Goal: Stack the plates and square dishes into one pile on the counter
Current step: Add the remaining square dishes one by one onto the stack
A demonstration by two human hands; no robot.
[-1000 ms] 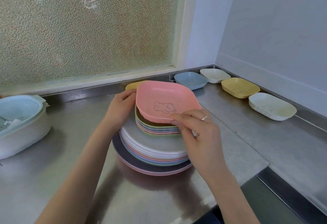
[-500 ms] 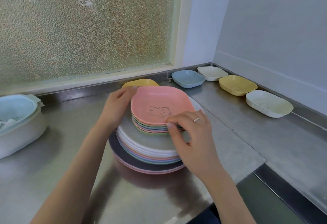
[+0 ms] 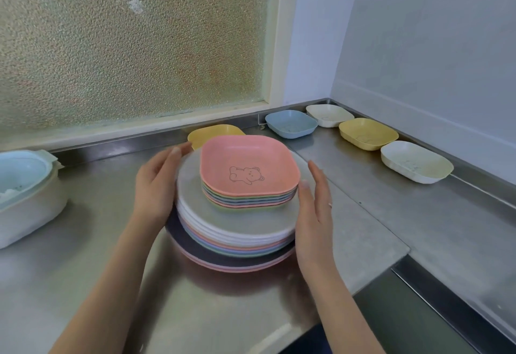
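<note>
A pink square dish (image 3: 248, 163) with a bear drawing tops a small stack of square dishes (image 3: 248, 201). That stack rests on a pile of round plates (image 3: 231, 230), white above, pastel and dark grey below, on the steel counter (image 3: 363, 214). My left hand (image 3: 157, 183) lies flat against the left rim of the round plates. My right hand (image 3: 314, 208) stands at the pile's right side, fingers straight and apart, holding nothing.
A yellow dish (image 3: 215, 131) lies behind the pile. Blue (image 3: 291, 124), cream (image 3: 329, 114), yellow (image 3: 368, 133) and white (image 3: 416, 162) dishes line the back right. A lidded container (image 3: 28, 194) sits at the left. A step down in the counter (image 3: 402, 267) runs at the right front.
The pink dish was lowered onto the square stack and both hands let go of it. They moved outward and down to the sides of the round plates.
</note>
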